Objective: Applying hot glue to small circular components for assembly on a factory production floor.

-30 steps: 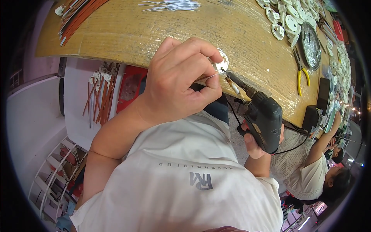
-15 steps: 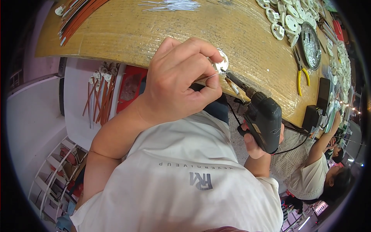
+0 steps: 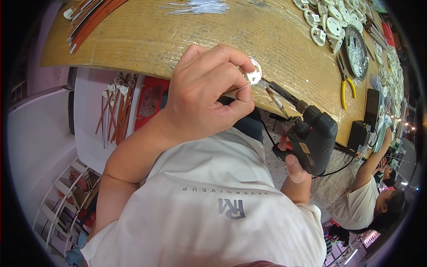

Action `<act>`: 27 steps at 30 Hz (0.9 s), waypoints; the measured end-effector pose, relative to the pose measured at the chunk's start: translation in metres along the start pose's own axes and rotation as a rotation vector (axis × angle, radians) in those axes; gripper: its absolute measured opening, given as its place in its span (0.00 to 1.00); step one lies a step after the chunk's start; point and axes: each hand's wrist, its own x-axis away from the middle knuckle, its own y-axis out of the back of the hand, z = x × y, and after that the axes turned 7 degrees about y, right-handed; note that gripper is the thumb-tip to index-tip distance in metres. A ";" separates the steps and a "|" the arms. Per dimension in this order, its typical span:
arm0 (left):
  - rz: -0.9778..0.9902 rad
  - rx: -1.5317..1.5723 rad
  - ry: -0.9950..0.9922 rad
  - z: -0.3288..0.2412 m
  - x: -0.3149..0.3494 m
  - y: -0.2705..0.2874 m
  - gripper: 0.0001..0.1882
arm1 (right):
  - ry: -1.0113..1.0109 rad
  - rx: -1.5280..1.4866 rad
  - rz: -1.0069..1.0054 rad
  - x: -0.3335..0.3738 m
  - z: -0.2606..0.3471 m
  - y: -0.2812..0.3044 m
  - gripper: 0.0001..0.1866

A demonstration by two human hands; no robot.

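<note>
Above the table's near edge, my left hand (image 3: 207,95) pinches a small round white plastic disc (image 3: 255,74) together with a thin wire (image 3: 243,88). Part of the disc is hidden behind the fingers. My right hand (image 3: 294,169) is wrapped round the handle of a black soldering gun (image 3: 316,135), whose body covers most of the fingers. The gun's narrow tip points at the disc's right side, with a small gap between them. Beside the tip runs a thin feed tube (image 3: 276,100) with a whitish section.
Many white discs (image 3: 329,26) lie at the far right by a dark oval dish (image 3: 356,52) and yellow-handled pliers (image 3: 344,86). White wires (image 3: 195,6) and brown-red wires (image 3: 93,20) lie at the back. Finished-looking wired discs (image 3: 118,104) rest at left. A co-worker (image 3: 360,196) sits at right.
My right hand has drawn the soldering gun back to the right, so its tip has come away from the disc. My left hand has barely moved.
</note>
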 end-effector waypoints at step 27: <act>0.001 -0.006 0.009 -0.001 0.001 0.000 0.11 | 0.010 -0.050 -0.033 0.004 -0.005 -0.002 0.09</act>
